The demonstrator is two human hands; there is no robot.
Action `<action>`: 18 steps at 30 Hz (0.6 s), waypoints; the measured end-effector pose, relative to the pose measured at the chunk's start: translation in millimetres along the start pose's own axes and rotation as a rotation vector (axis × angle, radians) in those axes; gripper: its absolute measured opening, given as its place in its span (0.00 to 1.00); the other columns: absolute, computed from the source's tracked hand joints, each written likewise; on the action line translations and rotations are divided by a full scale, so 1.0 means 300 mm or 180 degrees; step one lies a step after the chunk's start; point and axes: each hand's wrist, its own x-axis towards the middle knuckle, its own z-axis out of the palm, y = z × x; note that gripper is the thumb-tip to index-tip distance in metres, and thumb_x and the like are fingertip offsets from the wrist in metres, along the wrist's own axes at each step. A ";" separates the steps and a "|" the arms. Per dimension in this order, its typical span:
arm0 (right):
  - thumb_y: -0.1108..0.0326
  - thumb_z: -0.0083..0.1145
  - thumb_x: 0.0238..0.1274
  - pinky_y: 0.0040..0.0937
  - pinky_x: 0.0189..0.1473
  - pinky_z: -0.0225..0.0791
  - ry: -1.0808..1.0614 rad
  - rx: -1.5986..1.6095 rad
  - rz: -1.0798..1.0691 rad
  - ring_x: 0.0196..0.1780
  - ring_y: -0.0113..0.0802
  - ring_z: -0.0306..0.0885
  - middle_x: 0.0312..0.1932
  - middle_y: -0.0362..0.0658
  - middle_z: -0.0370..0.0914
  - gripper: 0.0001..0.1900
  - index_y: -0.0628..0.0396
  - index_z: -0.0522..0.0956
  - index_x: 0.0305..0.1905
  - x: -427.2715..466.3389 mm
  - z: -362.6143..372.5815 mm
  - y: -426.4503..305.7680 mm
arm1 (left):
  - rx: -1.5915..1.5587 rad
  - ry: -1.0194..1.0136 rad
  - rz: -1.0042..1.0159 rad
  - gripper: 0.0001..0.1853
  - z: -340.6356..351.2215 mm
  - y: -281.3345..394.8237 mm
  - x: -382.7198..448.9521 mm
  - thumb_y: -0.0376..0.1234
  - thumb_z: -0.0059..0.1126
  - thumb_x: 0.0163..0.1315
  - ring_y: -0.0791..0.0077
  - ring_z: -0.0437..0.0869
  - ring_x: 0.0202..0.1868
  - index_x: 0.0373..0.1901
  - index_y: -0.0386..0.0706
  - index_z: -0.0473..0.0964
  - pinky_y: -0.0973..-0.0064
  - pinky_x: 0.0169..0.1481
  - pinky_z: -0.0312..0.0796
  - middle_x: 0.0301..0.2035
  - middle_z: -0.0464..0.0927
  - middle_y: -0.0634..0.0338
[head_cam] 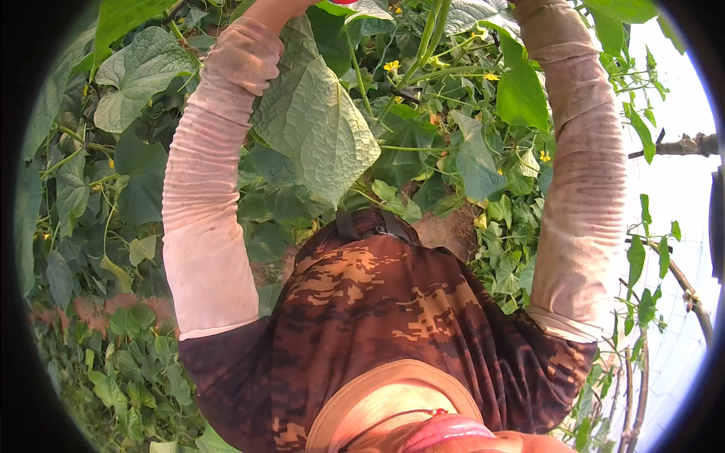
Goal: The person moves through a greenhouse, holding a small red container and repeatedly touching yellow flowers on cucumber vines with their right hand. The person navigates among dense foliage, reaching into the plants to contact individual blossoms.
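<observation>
Both of my forearms are raised to the top edge, in dirt-stained pale sleeves. Only the wrist and base of my left hand (277, 12) show; its fingers are cut off. A sliver of a red object (342, 1) appears beside it, but whether I hold it is unclear. My right hand lies beyond the top edge, past the right sleeve (566, 90). Between my arms hang a large cucumber-like leaf (323, 124) and thick green vine stems (427, 39). A black tie or clip (406, 95) sits on the vine, close to a yellow flower (391, 66).
Dense leafy vines (136, 187) surround me on the left, with low plants (130, 368) behind. Bare soil (453, 229) shows past my waist. At right stand a wooden pole (688, 146), a bent branch (694, 300) and thin netting (674, 362) with climbing shoots.
</observation>
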 end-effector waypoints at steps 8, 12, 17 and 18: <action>0.66 0.60 0.60 0.27 0.35 0.74 -0.0279 -0.0105 -0.0065 0.37 0.28 0.77 0.39 0.42 0.77 0.20 0.58 0.70 0.55 0.016 -0.008 -0.008 | -0.0177 -0.0302 -0.0287 0.29 -0.029 0.002 0.029 0.31 0.69 0.50 0.68 0.80 0.47 0.54 0.38 0.68 0.73 0.52 0.72 0.45 0.77 0.55; 0.66 0.60 0.59 0.27 0.35 0.73 -0.0375 0.0013 -0.0134 0.37 0.28 0.76 0.39 0.42 0.76 0.21 0.58 0.70 0.56 0.065 -0.032 0.049 | -0.0489 -0.0443 -0.0546 0.30 -0.036 -0.046 0.012 0.30 0.69 0.49 0.70 0.80 0.47 0.54 0.38 0.67 0.74 0.52 0.72 0.46 0.77 0.55; 0.66 0.60 0.59 0.26 0.34 0.73 -0.0218 0.0955 -0.0500 0.37 0.27 0.76 0.39 0.41 0.76 0.22 0.59 0.69 0.56 0.166 0.000 0.135 | -0.1110 -0.0473 -0.0867 0.30 0.016 -0.108 -0.045 0.29 0.70 0.48 0.71 0.80 0.46 0.54 0.38 0.67 0.74 0.52 0.72 0.46 0.77 0.57; 0.66 0.60 0.59 0.26 0.34 0.73 0.0101 0.1114 -0.0439 0.37 0.27 0.76 0.39 0.41 0.76 0.22 0.59 0.69 0.56 0.179 0.019 0.139 | -0.1246 -0.0452 -0.0924 0.31 0.041 -0.112 -0.064 0.29 0.70 0.48 0.71 0.80 0.46 0.54 0.38 0.67 0.75 0.52 0.72 0.46 0.77 0.57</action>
